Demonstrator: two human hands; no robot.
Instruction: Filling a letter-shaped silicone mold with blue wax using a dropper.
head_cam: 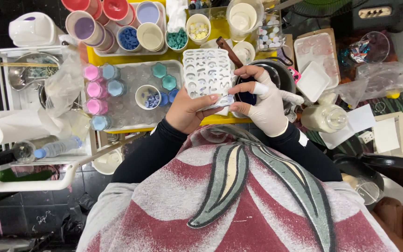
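Observation:
My bare left hand (188,113) grips the near edge of a white silicone mould sheet (206,71) with many small shaped cavities, held flat above the yellow table (220,29). My right hand (264,98), in a white glove, pinches the mould's right edge and lower right corner. Under the right hand sits a dark round pot (280,73) with dark blue inside. A brown stick (229,50) pokes out from behind the mould.
A clear tray (127,109) holds pink, blue and teal small cups and a bowl of blue pieces (148,97). Bowls of coloured pieces (128,38) line the back. A paper roll (5,128) and a bottle (57,147) lie left; a white jar (325,117) stands right.

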